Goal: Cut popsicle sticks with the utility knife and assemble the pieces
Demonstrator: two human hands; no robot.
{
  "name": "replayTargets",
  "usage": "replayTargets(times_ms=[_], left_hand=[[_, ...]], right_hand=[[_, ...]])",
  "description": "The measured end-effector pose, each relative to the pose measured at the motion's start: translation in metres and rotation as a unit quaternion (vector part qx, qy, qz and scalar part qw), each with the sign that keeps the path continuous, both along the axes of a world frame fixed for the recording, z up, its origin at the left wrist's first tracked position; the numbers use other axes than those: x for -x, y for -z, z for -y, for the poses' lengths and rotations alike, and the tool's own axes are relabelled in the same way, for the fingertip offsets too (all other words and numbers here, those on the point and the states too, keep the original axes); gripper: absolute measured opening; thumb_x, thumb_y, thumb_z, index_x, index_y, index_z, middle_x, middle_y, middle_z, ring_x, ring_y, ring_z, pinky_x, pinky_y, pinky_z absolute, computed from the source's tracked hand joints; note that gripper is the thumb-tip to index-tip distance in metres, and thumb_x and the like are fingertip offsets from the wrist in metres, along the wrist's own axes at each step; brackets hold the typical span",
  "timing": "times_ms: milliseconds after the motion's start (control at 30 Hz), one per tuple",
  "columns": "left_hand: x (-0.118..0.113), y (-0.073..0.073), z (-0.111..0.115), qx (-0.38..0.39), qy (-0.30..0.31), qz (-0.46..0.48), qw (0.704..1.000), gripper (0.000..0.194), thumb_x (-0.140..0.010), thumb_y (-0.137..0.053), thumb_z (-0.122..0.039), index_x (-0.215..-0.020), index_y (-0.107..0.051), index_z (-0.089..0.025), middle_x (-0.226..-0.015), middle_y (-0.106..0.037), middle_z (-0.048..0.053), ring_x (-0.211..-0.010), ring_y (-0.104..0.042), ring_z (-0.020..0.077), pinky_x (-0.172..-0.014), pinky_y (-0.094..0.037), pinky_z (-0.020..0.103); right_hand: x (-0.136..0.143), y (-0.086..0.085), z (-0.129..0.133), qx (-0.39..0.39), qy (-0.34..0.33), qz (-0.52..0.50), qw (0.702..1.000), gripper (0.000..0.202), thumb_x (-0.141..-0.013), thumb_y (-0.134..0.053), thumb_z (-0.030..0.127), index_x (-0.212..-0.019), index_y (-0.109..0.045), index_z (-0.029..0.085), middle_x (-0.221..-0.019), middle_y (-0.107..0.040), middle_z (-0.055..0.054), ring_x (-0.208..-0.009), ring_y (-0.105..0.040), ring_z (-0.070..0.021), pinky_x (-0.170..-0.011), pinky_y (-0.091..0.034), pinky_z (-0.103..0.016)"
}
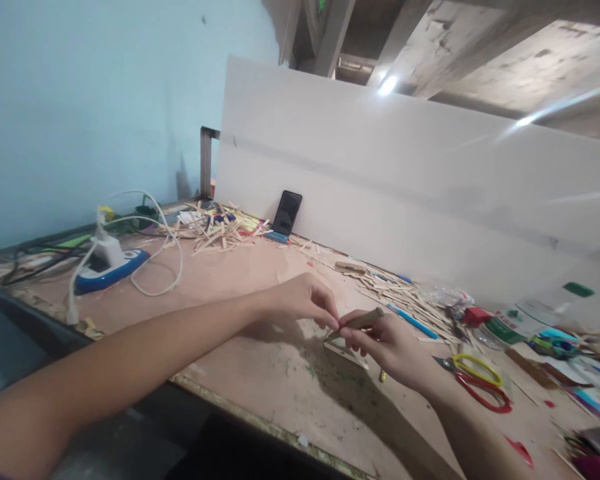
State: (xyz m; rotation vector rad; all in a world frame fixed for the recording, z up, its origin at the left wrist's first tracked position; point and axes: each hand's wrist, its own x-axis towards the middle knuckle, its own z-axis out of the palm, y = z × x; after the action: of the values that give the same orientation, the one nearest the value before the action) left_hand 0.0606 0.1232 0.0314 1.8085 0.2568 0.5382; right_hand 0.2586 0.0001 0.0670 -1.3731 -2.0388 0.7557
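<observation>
My right hand [380,340] is wrapped round a tool with a brownish handle [365,319], whose rounded end sticks out above the knuckles. Fingertips of my left hand [310,303] are pinched together and meet those of my right hand near the tool's front end. Whatever the left fingertips hold is too small to make out. Just beneath both hands, a thin pale wooden strip [349,355] lies on the table [260,393]. A small yellowish piece [383,376] shows below my right wrist.
Red and yellow scissors [480,380], a blue pen [413,321] and a plastic bottle [515,323] lie to the right. Wooden sticks [220,230] and a leaning phone [287,212] are at the back. A power strip [111,270] with white cables sits at left.
</observation>
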Motion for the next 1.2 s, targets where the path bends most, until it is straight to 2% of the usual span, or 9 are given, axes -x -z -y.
replayTargets(times_ms=[133,267,433,533,633,733,933,1033,1200], left_hand=[[-0.001,0.001,-0.001,-0.001,0.003,0.002,1.000,0.018,-0.071,-0.090,-0.030,-0.080,-0.083,-0.017,-0.077,-0.078,0.003,-0.073,-0.068,0.0144,-0.070,-0.050,0.025],[-0.001,0.001,-0.001,-0.003,0.000,-0.002,1.000,0.019,-0.070,-0.090,-0.032,-0.079,-0.083,-0.016,-0.076,-0.077,0.004,-0.073,-0.068,0.0152,-0.068,-0.050,0.025],[-0.001,-0.002,0.001,-0.018,-0.008,-0.014,1.000,0.020,-0.072,-0.090,-0.033,-0.077,-0.082,-0.016,-0.073,-0.075,0.003,-0.071,-0.066,0.0150,-0.066,-0.048,0.025],[-0.001,-0.002,0.001,-0.027,-0.012,-0.016,0.999,0.019,-0.074,-0.089,-0.032,-0.078,-0.081,-0.016,-0.074,-0.075,0.003,-0.071,-0.066,0.0147,-0.067,-0.049,0.025],[0.000,-0.002,0.000,-0.040,-0.019,-0.016,0.999,0.015,-0.075,-0.087,-0.030,-0.079,-0.080,-0.016,-0.075,-0.075,0.002,-0.069,-0.065,0.0135,-0.066,-0.048,0.024],[0.001,-0.003,-0.002,-0.053,-0.016,-0.017,0.998,0.014,-0.076,-0.086,-0.028,-0.079,-0.080,-0.016,-0.076,-0.075,0.002,-0.070,-0.064,0.0132,-0.067,-0.047,0.024],[0.003,-0.005,-0.004,-0.069,-0.009,-0.030,0.997,0.015,-0.079,-0.083,-0.031,-0.082,-0.081,-0.016,-0.077,-0.075,0.002,-0.072,-0.065,0.0138,-0.068,-0.047,0.024],[0.004,-0.007,-0.003,-0.077,-0.013,-0.038,0.996,0.014,-0.079,-0.082,-0.030,-0.083,-0.083,-0.017,-0.079,-0.076,0.003,-0.075,-0.066,0.0147,-0.070,-0.048,0.024],[0.004,-0.014,-0.001,-0.078,-0.018,-0.050,0.996,0.012,-0.078,-0.082,-0.029,-0.081,-0.084,-0.018,-0.078,-0.077,0.003,-0.075,-0.066,0.0154,-0.071,-0.048,0.025]], right_hand=[[0.001,0.001,0.000,0.000,-0.003,0.016,1.000,0.033,-0.096,-0.059,0.041,-0.087,-0.080,0.017,-0.081,-0.075,-0.007,-0.068,-0.061,-0.0175,-0.060,-0.044,-0.028],[0.002,0.000,0.000,0.024,-0.023,0.032,0.999,0.032,-0.095,-0.060,0.040,-0.081,-0.080,0.018,-0.085,-0.076,-0.008,-0.069,-0.063,-0.0182,-0.060,-0.045,-0.029],[-0.010,0.000,-0.002,0.001,0.030,-0.005,1.000,0.036,-0.095,-0.061,0.044,-0.079,-0.080,0.017,-0.082,-0.073,-0.009,-0.059,-0.057,-0.0151,-0.052,-0.044,-0.028],[-0.013,0.002,-0.004,0.006,0.044,-0.019,0.999,0.030,-0.092,-0.064,0.041,-0.082,-0.079,0.017,-0.089,-0.072,-0.009,-0.057,-0.054,-0.0130,-0.050,-0.043,-0.027],[-0.014,0.001,-0.004,0.024,0.042,-0.050,0.998,0.023,-0.089,-0.067,0.036,-0.087,-0.078,0.017,-0.097,-0.071,-0.008,-0.058,-0.053,-0.0114,-0.051,-0.045,-0.026],[-0.015,-0.001,-0.005,0.050,0.022,-0.065,0.996,0.024,-0.089,-0.068,0.037,-0.083,-0.076,0.016,-0.099,-0.069,-0.009,-0.059,-0.054,-0.0106,-0.053,-0.046,-0.026],[-0.015,0.001,-0.006,0.040,0.050,-0.111,0.992,0.032,-0.089,-0.070,0.047,-0.092,-0.072,0.015,-0.070,-0.059,0.000,-0.050,-0.048,-0.0102,-0.046,-0.038,-0.025],[-0.011,0.002,-0.005,0.024,0.050,-0.101,0.993,0.033,-0.092,-0.067,0.048,-0.087,-0.070,0.016,-0.067,-0.059,0.000,-0.051,-0.050,-0.0115,-0.047,-0.040,-0.025],[-0.005,0.005,-0.003,0.006,0.036,-0.092,0.995,0.029,-0.093,-0.065,0.045,-0.088,-0.072,0.018,-0.091,-0.071,-0.007,-0.059,-0.055,-0.0126,-0.053,-0.046,-0.027]])
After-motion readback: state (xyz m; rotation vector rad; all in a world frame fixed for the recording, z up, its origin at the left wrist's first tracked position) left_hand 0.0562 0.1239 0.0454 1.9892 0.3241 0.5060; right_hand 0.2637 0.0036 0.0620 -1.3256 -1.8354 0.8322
